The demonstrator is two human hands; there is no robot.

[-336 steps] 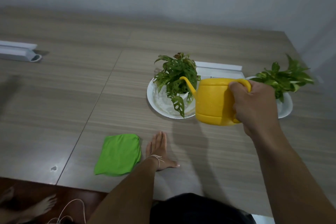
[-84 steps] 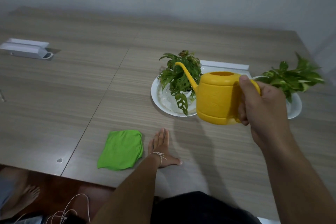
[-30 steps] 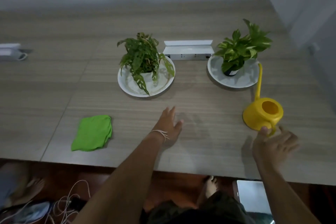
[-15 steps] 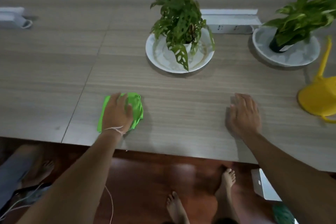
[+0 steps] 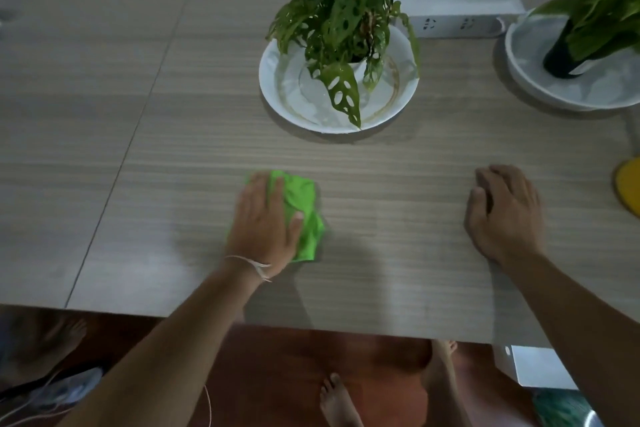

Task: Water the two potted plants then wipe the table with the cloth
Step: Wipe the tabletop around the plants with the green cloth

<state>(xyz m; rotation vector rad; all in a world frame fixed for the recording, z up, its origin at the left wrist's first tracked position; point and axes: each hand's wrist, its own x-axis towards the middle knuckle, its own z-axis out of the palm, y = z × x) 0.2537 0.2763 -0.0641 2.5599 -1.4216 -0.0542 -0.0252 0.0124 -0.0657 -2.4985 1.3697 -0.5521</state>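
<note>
My left hand point(image 5: 265, 224) lies flat on the bright green cloth point(image 5: 304, 215) and presses it onto the wooden table point(image 5: 173, 135), fingers straight. The cloth is bunched and shows to the right of my palm. My right hand point(image 5: 504, 215) rests on the table further right with loosely bent fingers and holds nothing. Behind the cloth stands a holey-leaved potted plant point(image 5: 332, 14) in a white saucer point(image 5: 277, 80). A second potted plant point(image 5: 595, 17) sits in its own white saucer point(image 5: 530, 80) at the far right. Only a sliver of the yellow watering can point(image 5: 628, 184) shows at the right edge.
A white power strip point(image 5: 453, 15) lies between the two plants at the back. The table's front edge runs just below my forearms, with a red-brown floor and bare feet point(image 5: 337, 402) beneath. A seam in the tabletop point(image 5: 138, 114) runs diagonally at the left.
My left hand has slid the green cloth rightwards across the table, toward the middle. My right hand stays on the table; its fingers are now more bent. The watering can has slipped mostly out of view.
</note>
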